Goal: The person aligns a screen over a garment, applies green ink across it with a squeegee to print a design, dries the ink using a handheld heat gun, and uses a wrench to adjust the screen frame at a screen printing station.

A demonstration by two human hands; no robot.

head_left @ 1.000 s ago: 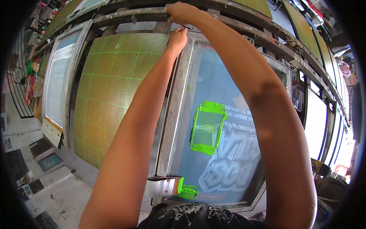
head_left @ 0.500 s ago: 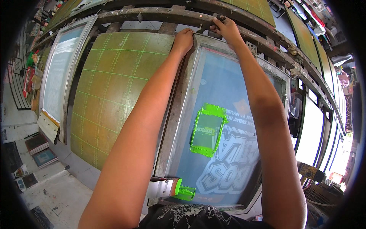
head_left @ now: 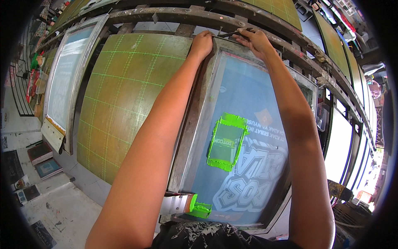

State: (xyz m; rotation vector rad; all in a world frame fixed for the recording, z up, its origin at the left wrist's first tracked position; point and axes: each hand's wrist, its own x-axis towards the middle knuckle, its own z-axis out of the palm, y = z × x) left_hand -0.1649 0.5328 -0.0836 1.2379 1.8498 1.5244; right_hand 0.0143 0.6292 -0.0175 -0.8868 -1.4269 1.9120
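Note:
A silk-screen printing frame (head_left: 182,162) lies in front of me, its blue mesh (head_left: 232,91) carrying reversed lettering and a rectangle of bright green ink (head_left: 231,119). At the frame's far left corner, my left hand (head_left: 202,45) is closed, with its fingertips partly hidden. My right hand (head_left: 258,43) is just right of it above the far edge, thumb and fingers around a thin dark wrench-like tool (head_left: 230,34). The tool reaches left toward a small upright bolt (head_left: 220,30). A squeegee (head_left: 176,204) with green ink rests on the frame's near left part, beside a green smear (head_left: 202,210).
Left of the frame is a greenish board (head_left: 128,91) marked with bright grid lines. Beyond it leans a second screen frame (head_left: 68,74) with another squeegee (head_left: 54,130). A metal rail (head_left: 182,16) runs across the far side. Books (head_left: 47,168) lie at lower left.
My right hand has moved slightly right and nearer, turning the dark tool so that it now lies more level. My left hand stays at the corner.

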